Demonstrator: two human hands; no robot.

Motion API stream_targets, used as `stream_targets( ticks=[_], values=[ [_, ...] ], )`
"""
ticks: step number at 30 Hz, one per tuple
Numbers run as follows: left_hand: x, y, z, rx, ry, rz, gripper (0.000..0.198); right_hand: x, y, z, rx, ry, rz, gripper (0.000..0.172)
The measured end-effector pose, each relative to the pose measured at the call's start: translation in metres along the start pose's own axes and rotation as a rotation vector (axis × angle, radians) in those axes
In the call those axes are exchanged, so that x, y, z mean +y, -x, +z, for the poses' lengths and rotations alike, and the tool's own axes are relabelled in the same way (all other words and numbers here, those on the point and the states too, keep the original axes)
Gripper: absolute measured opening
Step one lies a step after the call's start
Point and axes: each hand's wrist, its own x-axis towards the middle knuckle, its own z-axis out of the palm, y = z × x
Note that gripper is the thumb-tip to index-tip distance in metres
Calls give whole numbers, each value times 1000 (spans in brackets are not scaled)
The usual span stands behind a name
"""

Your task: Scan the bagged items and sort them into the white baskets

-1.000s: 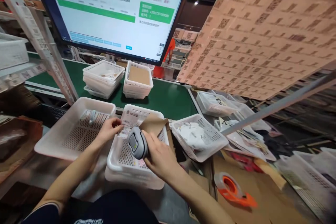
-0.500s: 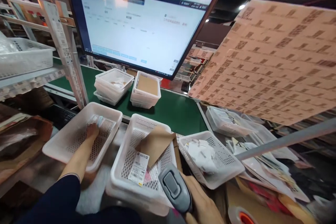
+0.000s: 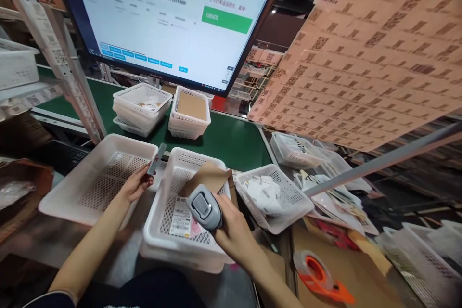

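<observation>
Fingers (image 3: 144, 177) of left hand (image 3: 134, 186) pinch small packet (image 3: 156, 159) upright.

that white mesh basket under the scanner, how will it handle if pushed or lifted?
The white mesh basket looks like thin perforated plastic, so probably light and a bit flexible at the rim. It sits nested on another basket, so a push may slide the pair or shift the top one. Only a label and a brown card lie inside, adding little weight.
</observation>
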Motion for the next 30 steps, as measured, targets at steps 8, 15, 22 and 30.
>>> stream_targets(
  ticks=[8,15,22,30],
  values=[
    [8,71,61,-203,554,-509,31,-8,-26,0,108,-53,-44,65],
    [4,89,66,-247,756,-560,31,-1,-21,8,91,-110,-81,65],
    [-1,104,69,-242,864,-443,30,-11,-14,18,43,-219,-186,67],
    [-2,104,72,-201,707,-505,45,-27,12,19,-186,-57,-139,89]
  ],
)
